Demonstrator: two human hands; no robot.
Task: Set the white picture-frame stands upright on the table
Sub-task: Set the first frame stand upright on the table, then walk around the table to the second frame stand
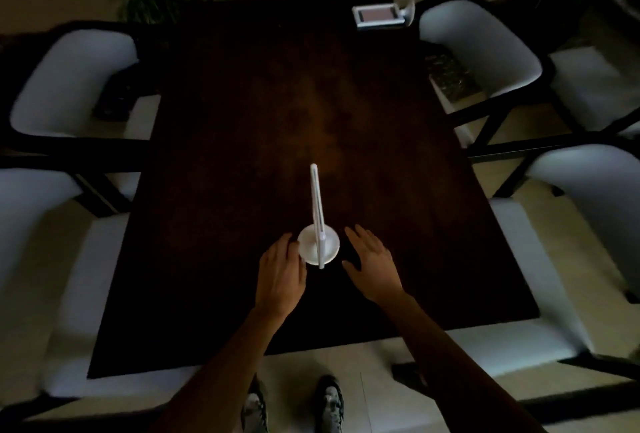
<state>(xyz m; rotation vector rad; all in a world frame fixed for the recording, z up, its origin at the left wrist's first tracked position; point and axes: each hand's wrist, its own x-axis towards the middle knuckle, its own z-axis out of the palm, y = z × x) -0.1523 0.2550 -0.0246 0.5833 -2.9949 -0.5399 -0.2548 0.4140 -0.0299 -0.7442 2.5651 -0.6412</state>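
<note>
Now the left hand [282, 271], fingers loosely spread, touches the round base of an upright white frame stand [318, 224] on the dark table [242, 121], the right hand [372, 264] spread just beside it, a second stand [382, 16] lying flat at the far corner.

A white picture-frame stand with a round disc base [318, 249] stands upright on the dark wooden table [242, 121], its thin flat frame seen edge-on. It sits between the left hand [282, 273] and the right hand [372, 263]. A second white frame stand [381, 17] lies flat, face up, far beyond the right hand at the table's far corner.
</note>
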